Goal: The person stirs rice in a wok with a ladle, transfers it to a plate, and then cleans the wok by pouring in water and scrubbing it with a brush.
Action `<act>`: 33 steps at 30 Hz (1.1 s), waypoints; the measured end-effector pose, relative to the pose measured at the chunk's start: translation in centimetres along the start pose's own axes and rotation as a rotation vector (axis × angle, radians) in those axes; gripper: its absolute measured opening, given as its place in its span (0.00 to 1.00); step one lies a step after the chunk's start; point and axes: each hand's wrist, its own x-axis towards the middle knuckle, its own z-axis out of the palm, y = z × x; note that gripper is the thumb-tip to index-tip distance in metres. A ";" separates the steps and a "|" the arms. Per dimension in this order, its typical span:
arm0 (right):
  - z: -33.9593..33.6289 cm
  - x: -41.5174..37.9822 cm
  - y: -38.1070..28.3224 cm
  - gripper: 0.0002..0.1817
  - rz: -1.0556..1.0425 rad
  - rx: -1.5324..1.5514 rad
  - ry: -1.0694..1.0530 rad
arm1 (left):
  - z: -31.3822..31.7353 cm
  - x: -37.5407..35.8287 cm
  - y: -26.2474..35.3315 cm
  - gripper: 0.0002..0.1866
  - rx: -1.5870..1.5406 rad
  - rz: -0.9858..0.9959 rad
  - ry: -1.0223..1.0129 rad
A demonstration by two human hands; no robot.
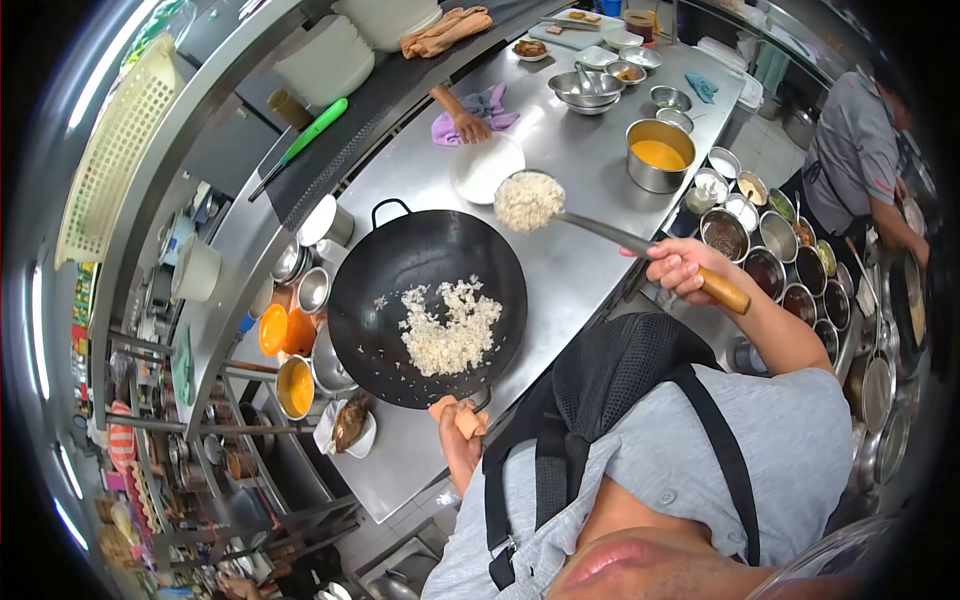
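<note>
My right hand (690, 268) is closed round the wooden-handled wok ladle (610, 232). Its bowl is heaped with cooked rice (530, 201) and sits over the edge of a white plate (485, 165). With an orange cloth (462, 418) in its grip, my left hand (458, 445) holds the near handle of a large black wok (365, 310). Loose rice (450, 335) lies in the wok, with grains scattered on its wall. Another person's hand (472, 128) is at the plate's far side, beside a purple cloth (482, 112).
A steel pot of orange liquid (660, 158) stands on the steel table (590, 300). Several seasoning containers (765, 272) crowd the right side, near another person (850, 150). Left of the wok are an orange bowl (296, 332) and a pan of yellow liquid (296, 388). A shelf (225, 150) overhangs the left.
</note>
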 end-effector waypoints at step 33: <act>-9.8 14.6 -7.9 0.19 0.102 -0.600 0.123 | 0.1 -6.7 -3.1 0.06 -0.309 0.330 0.234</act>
